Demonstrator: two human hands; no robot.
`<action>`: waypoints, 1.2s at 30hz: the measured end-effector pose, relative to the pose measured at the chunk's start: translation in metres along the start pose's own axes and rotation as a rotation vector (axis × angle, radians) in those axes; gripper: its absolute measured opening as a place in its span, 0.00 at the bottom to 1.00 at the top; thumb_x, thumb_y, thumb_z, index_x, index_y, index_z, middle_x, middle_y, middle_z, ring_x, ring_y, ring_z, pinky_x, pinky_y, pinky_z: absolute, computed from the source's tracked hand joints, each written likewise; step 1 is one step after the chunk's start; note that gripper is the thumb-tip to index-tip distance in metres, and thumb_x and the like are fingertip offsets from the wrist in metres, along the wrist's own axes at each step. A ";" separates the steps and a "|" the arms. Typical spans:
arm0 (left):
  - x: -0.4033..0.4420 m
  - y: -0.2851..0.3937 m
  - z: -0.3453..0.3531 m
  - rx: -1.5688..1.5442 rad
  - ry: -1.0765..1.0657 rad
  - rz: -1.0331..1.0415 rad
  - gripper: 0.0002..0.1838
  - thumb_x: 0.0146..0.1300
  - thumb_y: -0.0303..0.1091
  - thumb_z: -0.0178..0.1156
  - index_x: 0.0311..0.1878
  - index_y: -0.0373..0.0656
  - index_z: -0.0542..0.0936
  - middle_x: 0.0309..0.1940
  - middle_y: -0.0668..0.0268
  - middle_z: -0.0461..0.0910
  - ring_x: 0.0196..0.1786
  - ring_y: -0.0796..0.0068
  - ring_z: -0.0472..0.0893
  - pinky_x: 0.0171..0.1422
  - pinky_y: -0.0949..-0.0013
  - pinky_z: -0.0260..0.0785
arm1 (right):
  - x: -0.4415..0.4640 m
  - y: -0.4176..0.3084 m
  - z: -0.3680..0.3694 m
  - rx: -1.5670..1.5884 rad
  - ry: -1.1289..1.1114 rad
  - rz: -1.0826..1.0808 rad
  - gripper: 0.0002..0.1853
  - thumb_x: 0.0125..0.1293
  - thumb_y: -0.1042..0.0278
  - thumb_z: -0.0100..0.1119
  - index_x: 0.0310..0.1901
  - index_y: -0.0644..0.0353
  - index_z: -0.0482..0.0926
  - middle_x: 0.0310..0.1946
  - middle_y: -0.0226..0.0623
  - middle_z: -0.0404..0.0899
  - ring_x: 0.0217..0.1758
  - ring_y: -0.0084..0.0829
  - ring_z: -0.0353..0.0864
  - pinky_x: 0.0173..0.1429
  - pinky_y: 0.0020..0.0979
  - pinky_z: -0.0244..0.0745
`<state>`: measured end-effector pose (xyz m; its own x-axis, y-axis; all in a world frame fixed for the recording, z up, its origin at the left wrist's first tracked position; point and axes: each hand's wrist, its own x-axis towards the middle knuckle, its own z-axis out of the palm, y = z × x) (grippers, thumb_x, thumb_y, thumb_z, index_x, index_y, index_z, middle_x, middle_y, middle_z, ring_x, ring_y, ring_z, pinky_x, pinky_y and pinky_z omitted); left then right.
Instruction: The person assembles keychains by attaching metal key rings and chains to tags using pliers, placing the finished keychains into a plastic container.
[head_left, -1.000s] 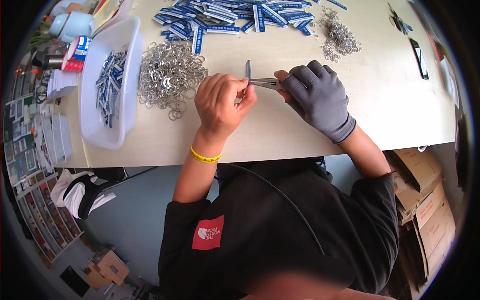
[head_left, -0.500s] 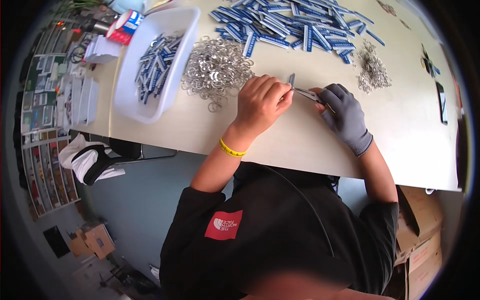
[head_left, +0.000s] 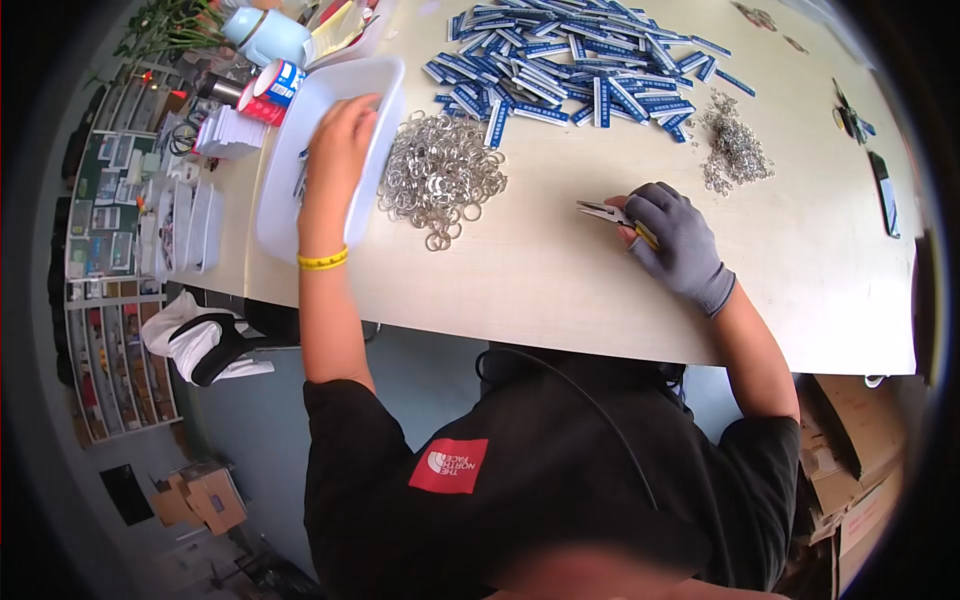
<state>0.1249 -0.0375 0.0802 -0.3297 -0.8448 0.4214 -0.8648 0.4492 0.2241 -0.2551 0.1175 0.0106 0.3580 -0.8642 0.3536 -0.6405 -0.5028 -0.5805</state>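
My bare left hand (head_left: 340,145), with a yellow wristband (head_left: 323,260), is over the white plastic bin (head_left: 276,225). Its thumb and fingers look slightly apart, and nothing shows between them. Partly hidden below it, some blue-and-white strips (head_left: 302,175) lie in the bin. In a grey glove, my right hand (head_left: 677,235) is closed around a pair of pliers (head_left: 610,212) with yellow on the handle. The plier jaws point left over the table and hold nothing I can see. Between my hands lies a heap of metal split rings (head_left: 440,175).
A large pile of blue-and-white strips (head_left: 570,65) covers the far middle of the table (head_left: 520,260). Small metal parts (head_left: 735,145) are heaped at the right. Beyond lies a phone (head_left: 884,194). Cans (head_left: 270,90) and a light-blue vessel (head_left: 268,38) stand at the far left.
My left hand has moved left from the plier tips to over the bin, and the small strip it held is out of sight. My right hand keeps the pliers, lower and slightly left.
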 end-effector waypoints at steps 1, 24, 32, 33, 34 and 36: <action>0.005 0.006 0.018 -0.149 -0.060 0.044 0.13 0.68 0.31 0.61 0.54 0.44 0.82 0.42 0.58 0.83 0.44 0.57 0.82 0.50 0.60 0.74 | 0.000 0.001 0.001 -0.004 -0.012 -0.006 0.10 0.62 0.65 0.62 0.43 0.57 0.81 0.38 0.40 0.80 0.41 0.45 0.80 0.43 0.42 0.77; -0.003 0.162 0.054 -1.253 -0.681 -0.141 0.05 0.70 0.28 0.62 0.44 0.40 0.76 0.37 0.63 0.83 0.30 0.85 0.75 0.32 0.81 0.66 | 0.000 -0.001 0.007 1.236 0.049 0.478 0.26 0.71 0.60 0.62 0.67 0.60 0.73 0.43 0.30 0.81 0.41 0.17 0.76 0.47 0.21 0.74; -0.031 0.191 0.071 -1.563 -0.596 -0.255 0.08 0.71 0.26 0.59 0.49 0.35 0.74 0.38 0.61 0.81 0.31 0.81 0.77 0.31 0.76 0.72 | -0.004 0.005 0.011 1.403 0.032 0.474 0.11 0.72 0.61 0.61 0.48 0.59 0.78 0.33 0.25 0.76 0.34 0.19 0.74 0.42 0.24 0.71; -0.034 0.190 0.070 -1.576 -0.629 -0.267 0.09 0.71 0.26 0.59 0.50 0.35 0.73 0.37 0.61 0.81 0.31 0.81 0.77 0.31 0.76 0.72 | -0.005 0.009 0.013 1.352 0.039 0.462 0.10 0.71 0.62 0.62 0.48 0.58 0.78 0.33 0.26 0.77 0.34 0.21 0.75 0.42 0.25 0.71; -0.036 0.187 0.070 -1.589 -0.661 -0.279 0.09 0.71 0.26 0.59 0.50 0.35 0.73 0.37 0.61 0.81 0.30 0.81 0.76 0.31 0.76 0.72 | -0.005 0.013 0.015 1.301 0.047 0.450 0.10 0.71 0.63 0.62 0.47 0.57 0.78 0.33 0.27 0.78 0.34 0.23 0.77 0.42 0.27 0.72; -0.045 0.178 0.080 -1.447 -0.678 -0.215 0.10 0.71 0.27 0.60 0.51 0.34 0.74 0.40 0.62 0.83 0.33 0.83 0.78 0.36 0.77 0.73 | -0.006 0.020 0.013 0.636 0.116 0.244 0.11 0.68 0.63 0.64 0.47 0.56 0.77 0.34 0.32 0.79 0.36 0.32 0.79 0.43 0.32 0.74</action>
<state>-0.0446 0.0569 0.0309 -0.6939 -0.7151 -0.0845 0.0207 -0.1372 0.9903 -0.2612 0.1127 -0.0131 0.1569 -0.9641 0.2140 -0.1579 -0.2384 -0.9583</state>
